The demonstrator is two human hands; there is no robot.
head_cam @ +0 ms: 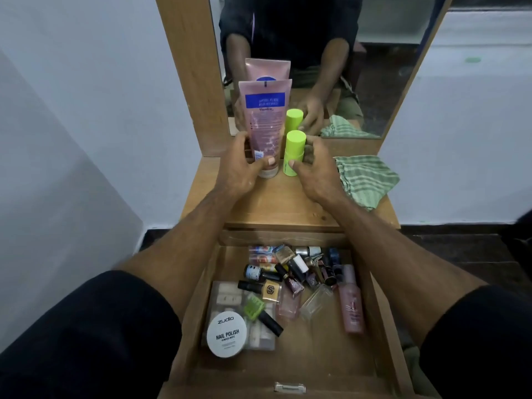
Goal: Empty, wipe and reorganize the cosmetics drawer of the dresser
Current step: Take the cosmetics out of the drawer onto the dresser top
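A pink lotion tube (pixel 266 122) stands upright on its cap on the wooden dresser top (pixel 276 205), close to the mirror. My left hand (pixel 244 165) grips its lower end, thumb on the front. Right beside it stands a lime-green stick container (pixel 293 152), and my right hand (pixel 313 171) curls around it with the thumb at its base. Below, the open drawer (pixel 374 306) holds several nail polish bottles (pixel 283 272), a white round nail polish wipes tub (pixel 226 336), a pink spray bottle (pixel 351 300), a clear perfume bottle (pixel 315 303) and a clear plastic box (pixel 230 300).
A green striped cloth (pixel 365 177) lies crumpled on the right of the dresser top. The mirror (pixel 374 67) behind reflects the tube, the stick and my arms. White walls flank the dresser; dark floor lies to the right.
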